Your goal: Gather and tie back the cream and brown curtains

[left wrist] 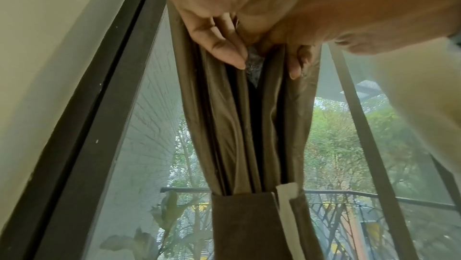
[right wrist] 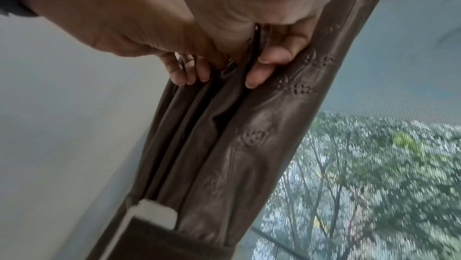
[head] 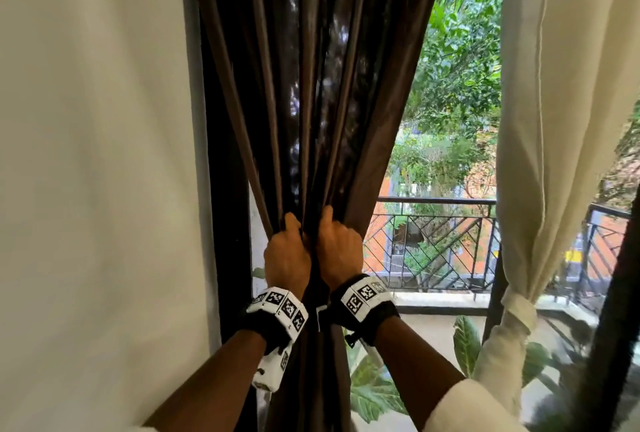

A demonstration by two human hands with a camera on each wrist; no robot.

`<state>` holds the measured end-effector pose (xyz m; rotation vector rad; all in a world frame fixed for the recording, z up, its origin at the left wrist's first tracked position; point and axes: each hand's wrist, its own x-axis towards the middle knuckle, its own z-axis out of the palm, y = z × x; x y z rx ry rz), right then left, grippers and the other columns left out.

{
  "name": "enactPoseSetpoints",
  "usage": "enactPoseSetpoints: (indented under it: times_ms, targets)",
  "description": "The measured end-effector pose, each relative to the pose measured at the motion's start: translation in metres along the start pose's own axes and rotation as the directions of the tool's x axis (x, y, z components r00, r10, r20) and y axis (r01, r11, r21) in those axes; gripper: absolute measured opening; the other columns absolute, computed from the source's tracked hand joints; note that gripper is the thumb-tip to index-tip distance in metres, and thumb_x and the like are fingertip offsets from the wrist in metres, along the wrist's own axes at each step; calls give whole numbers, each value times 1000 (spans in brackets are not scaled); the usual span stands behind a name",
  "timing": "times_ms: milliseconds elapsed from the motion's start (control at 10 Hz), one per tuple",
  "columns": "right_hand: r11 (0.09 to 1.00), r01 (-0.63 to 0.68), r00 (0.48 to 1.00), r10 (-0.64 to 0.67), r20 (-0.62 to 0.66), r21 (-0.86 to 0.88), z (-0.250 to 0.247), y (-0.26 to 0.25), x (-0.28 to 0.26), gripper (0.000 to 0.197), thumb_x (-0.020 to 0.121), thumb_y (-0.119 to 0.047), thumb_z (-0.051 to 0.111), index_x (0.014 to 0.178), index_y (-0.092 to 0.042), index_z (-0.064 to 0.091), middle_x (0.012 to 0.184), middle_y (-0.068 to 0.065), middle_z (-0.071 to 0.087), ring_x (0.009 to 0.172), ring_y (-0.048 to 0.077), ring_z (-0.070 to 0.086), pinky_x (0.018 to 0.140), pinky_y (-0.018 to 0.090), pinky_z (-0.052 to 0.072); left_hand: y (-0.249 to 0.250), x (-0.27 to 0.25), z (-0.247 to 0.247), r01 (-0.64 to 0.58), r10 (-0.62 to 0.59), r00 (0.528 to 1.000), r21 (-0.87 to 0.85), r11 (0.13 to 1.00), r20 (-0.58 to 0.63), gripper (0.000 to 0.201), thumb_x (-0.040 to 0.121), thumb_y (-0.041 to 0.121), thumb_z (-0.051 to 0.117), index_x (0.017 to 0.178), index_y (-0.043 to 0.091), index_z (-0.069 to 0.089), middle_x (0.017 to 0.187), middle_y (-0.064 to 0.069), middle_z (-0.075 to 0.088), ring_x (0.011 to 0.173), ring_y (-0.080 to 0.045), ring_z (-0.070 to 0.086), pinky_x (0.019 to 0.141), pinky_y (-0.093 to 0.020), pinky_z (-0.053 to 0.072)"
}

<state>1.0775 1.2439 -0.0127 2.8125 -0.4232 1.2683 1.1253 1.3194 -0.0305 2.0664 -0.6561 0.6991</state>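
Against the window's left edge hangs the brown curtain [head: 311,92], gathered into a vertical bundle running straight up from both hands. Its brown tie-back band [left wrist: 243,222] already wraps it directly below them. Left hand [head: 287,255] and right hand [head: 337,246], side by side, equally near, curl around the pleats. At right, the cream curtain [head: 561,120] hangs tied.

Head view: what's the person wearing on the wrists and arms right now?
Bare hands, no gloves. Each wrist carries a black strap with a band of white blocks printed with black square codes: left wrist band, right wrist band. A cream sleeve covers the right upper forearm; both forearms are otherwise bare.
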Motion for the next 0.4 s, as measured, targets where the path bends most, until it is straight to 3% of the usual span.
enactPoseSetpoints:
  times_ms: [100, 200, 300, 400]
  targets:
    - [997, -75, 985, 68, 160, 33, 8, 3, -7, 34, 96, -17, 42, 124, 2, 40, 103, 19, 68, 93, 38, 67, 72, 41, 50, 6, 6, 0, 71, -76, 996, 83, 994, 52, 33, 91, 20, 49, 119, 7, 39, 96, -18, 68, 93, -39, 65, 77, -46, 51]
    - [983, -168, 968, 149, 201, 79, 22, 10, -20, 48, 98, -23, 39, 135, 7, 31, 115, 21, 63, 105, 38, 63, 82, 42, 49, 7, -7, 4, 39, -59, 994, 208, 977, 92, 47, 90, 28, 48, 130, 9, 31, 99, -14, 70, 91, -34, 68, 78, -42, 53]
    - [970, -207, 960, 177, 216, 124, 29, 12, -33, 60, 98, -25, 38, 141, 11, 20, 111, 21, 65, 100, 37, 65, 79, 42, 51, 5, -32, 0, -17, -16, 995, 319, 948, 103, 43, 93, 45, 41, 126, 19, 34, 94, -6, 72, 87, -27, 70, 77, -36, 52]
    - [963, -211, 973, 191, 128, 169, 33, 12, -40, 65, 93, -26, 50, 140, 14, 27, 92, 21, 69, 79, 38, 70, 64, 41, 53, 3, -42, -12, -64, 29, 993, 323, 944, 112, 41, 92, 57, 35, 114, 23, 37, 91, -5, 71, 84, -24, 69, 74, -36, 53]
